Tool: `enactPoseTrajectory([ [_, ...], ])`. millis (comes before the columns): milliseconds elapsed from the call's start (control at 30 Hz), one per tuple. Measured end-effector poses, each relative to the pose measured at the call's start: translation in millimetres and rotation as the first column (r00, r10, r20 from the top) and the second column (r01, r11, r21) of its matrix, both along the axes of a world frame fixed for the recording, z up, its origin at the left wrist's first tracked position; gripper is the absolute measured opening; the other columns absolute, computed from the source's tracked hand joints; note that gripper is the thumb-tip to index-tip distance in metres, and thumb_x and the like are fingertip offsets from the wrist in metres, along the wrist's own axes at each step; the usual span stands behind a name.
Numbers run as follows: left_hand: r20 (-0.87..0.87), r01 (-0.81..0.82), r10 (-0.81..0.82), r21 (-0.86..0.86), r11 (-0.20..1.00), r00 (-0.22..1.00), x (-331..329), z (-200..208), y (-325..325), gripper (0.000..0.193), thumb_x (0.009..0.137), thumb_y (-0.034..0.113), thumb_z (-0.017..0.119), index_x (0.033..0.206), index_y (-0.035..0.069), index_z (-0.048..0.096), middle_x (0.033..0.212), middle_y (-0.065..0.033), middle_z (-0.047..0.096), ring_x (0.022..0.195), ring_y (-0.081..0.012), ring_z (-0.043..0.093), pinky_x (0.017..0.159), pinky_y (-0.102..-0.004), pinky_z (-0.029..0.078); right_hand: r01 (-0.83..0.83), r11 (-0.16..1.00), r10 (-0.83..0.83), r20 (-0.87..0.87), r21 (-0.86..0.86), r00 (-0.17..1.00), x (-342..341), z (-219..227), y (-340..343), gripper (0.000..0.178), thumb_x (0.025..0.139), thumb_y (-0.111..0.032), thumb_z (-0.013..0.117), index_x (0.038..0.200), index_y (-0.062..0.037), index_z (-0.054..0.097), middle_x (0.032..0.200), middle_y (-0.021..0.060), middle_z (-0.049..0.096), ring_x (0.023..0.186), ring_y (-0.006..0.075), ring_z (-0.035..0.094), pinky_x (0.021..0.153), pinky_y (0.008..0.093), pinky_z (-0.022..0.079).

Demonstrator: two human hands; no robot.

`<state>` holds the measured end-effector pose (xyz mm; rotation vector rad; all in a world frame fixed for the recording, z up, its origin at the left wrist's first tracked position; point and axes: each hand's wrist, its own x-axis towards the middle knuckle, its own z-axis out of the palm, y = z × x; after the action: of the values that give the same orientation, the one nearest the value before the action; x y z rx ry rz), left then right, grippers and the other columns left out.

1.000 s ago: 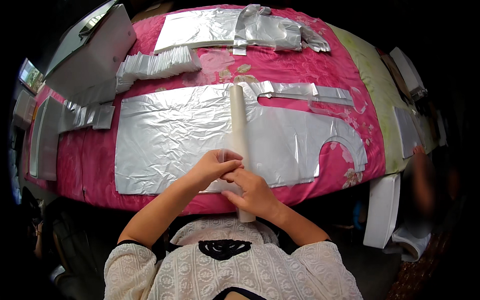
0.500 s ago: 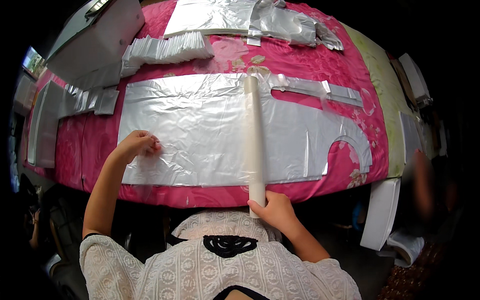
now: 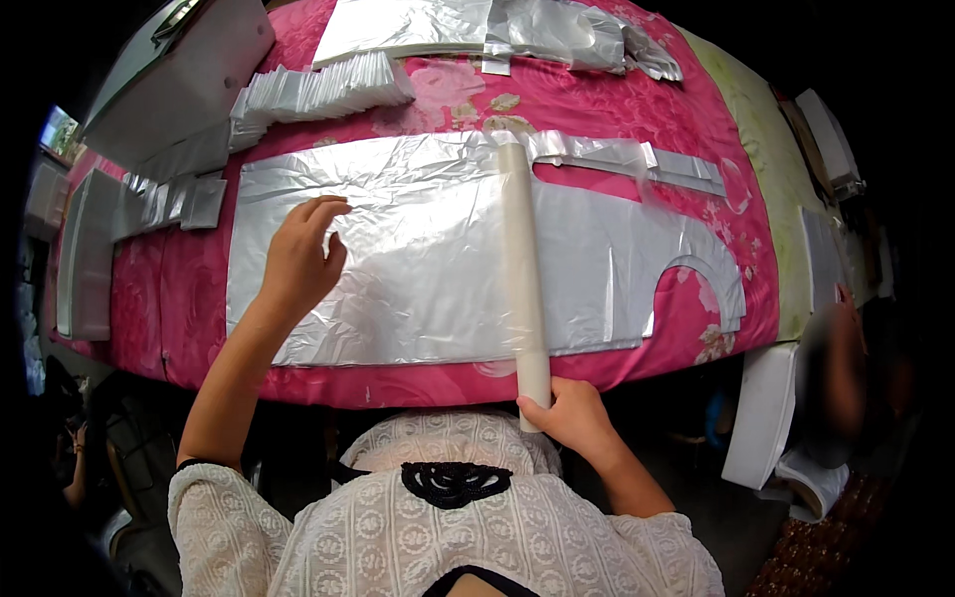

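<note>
My right hand (image 3: 575,413) grips the near end of a long off-white tube (image 3: 524,259), its fingers wrapped round it. The tube lies crosswise on a stack of shiny, thin plastic sheets (image 3: 418,269), cut like aprons with a rounded cutout at the right. Straps of plastic (image 3: 686,171) stretch to the right from the far side of the stack. Over the left part of the sheets hovers my left hand (image 3: 306,254), thumb apart from loosely bent fingers, with nothing seen between them. Whether its fingertips touch the film is unclear.
Another pile of plastic sheets (image 3: 418,28) lies at the far edge. Folded white packets (image 3: 328,92) stand in a row beside a white box (image 3: 179,85). More packets (image 3: 202,203) are near a clear bin (image 3: 88,261) at left. A pink floral cloth (image 3: 418,388) covers the table.
My left hand has gone from a pinch near the sheets' left edge to a looser, open shape farther in and away from me. The tube and right hand have shifted slightly right.
</note>
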<state>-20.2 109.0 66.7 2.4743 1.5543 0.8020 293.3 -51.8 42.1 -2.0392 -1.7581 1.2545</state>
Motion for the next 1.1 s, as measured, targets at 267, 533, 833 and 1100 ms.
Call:
enactPoseTrajectory([
  [267, 0.138, 0.236, -0.211, -0.208, 0.949, 0.968, 136, -75, -36, 0.059, 0.078, 0.007, 0.045, 0.134, -0.006, 0.031, 0.142, -0.023, 0.028, 0.134, -0.0364, 0.025, 0.11, -0.0467, 0.019, -0.011, 0.999, 0.009, -0.032, -0.05, 0.999, 5, 3, 1, 0.04, 0.074, -0.041, 0.065, 0.081, -0.0015, 0.066, 0.073, 0.0189, 0.064, 0.071, 0.0349, 0.063, 0.065, 0.041, 0.049],
  [533, -0.067, 0.224, -0.241, -0.2, 0.954, 0.968, 145, -84, -38, 0.065, 0.08, 0.02, 0.042, 0.136, -0.009, 0.025, 0.144, -0.0253, 0.025, 0.136, -0.0372, 0.02, 0.111, -0.0462, 0.013, 0.026, 0.999, -0.032, -0.169, -0.037, 0.985, 21, 1, 65, 0.051, 0.082, -0.046, 0.062, 0.084, 0.0048, 0.066, 0.07, 0.0157, 0.065, 0.065, 0.0213, 0.065, 0.061, 0.0297, 0.05],
  [833, -0.114, 0.22, -0.245, -0.195, 0.956, 0.963, 148, -88, -37, 0.067, 0.081, 0.026, 0.041, 0.134, -0.012, 0.028, 0.143, -0.0273, 0.024, 0.136, -0.0371, 0.019, 0.111, -0.046, 0.012, 0.417, 0.901, -0.331, -0.813, -0.121, 0.48, -1, -41, 254, 0.034, 0.091, -0.032, 0.053, 0.099, 0.0, 0.059, 0.09, 0.0062, 0.062, 0.079, 0.0112, 0.057, 0.072, 0.027, 0.046],
  [1100, -0.113, 0.241, -0.266, -0.195, 0.951, 0.957, 148, -90, -37, 0.065, 0.08, 0.026, 0.042, 0.132, -0.012, 0.032, 0.141, -0.028, 0.028, 0.135, -0.0379, 0.021, 0.111, -0.0478, 0.013, 0.306, 0.736, 0.131, -0.57, 0.604, 0.811, -83, -4, 292, 0.056, 0.093, -0.036, 0.05, 0.129, 0.0054, 0.041, 0.127, 0.0207, 0.05, 0.118, 0.0261, 0.048, 0.099, 0.0324, 0.036],
])
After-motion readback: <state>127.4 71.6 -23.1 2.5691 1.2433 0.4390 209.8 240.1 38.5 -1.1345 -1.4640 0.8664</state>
